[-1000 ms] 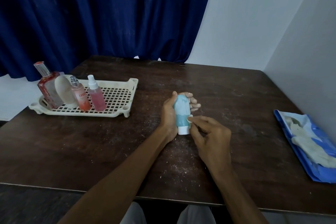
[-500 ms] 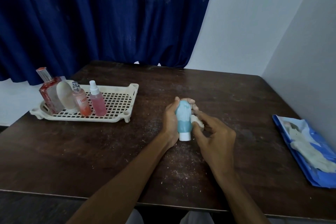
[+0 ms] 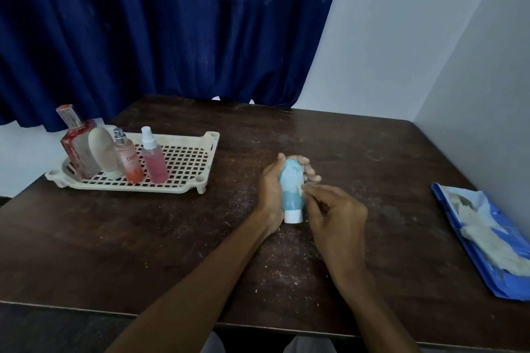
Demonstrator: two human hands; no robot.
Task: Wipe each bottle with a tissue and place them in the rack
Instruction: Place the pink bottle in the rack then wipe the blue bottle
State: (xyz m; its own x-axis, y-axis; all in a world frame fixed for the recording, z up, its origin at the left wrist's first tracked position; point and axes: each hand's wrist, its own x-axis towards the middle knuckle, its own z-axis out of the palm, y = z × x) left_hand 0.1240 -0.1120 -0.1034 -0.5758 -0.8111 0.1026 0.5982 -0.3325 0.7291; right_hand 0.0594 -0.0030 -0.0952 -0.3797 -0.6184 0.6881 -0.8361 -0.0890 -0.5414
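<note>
Head view shows our left hand (image 3: 272, 189) gripping the blue bottle (image 3: 290, 195) cap-down over the surface (image 3: 172, 238), while our right hand (image 3: 335, 215), fingers pinching the tissue (image 3: 300, 188), has shifted from cap to mid-body, so wiping continues before the rack (image 3: 183, 159).

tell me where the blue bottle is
Head view, centre of the table: the blue bottle is held cap-down in the left hand, right of the rack, the right hand pressing a tissue to it.
</note>
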